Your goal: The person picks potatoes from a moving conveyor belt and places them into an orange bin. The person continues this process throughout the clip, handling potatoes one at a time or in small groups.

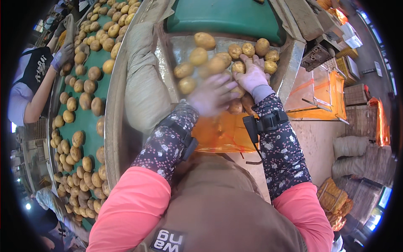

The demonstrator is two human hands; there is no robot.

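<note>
My left hand (213,95), blurred by motion, reaches over the near left side of a metal chute (168,50), its fingers stretched toward the right hand. Beside it, my right hand (253,74) lies with fingers apart on the potatoes, touching a yellow-brown potato (238,67) near its thumb. Several potatoes, among them one at the far left (204,40) and one at the far right (262,47), lie in the chute beyond both hands. A few more sit just below my hands, partly hidden, at the mouth of an orange mesh bag (216,132).
Left of the chute, a green conveyor belt (86,119) carries many potatoes, and a gloved co-worker (37,80) reaches onto it. A grey cloth-wrapped bulge (145,80) lines the chute's left wall. Another orange mesh bag (336,94) hangs on a frame at right, near stacked crates (361,119).
</note>
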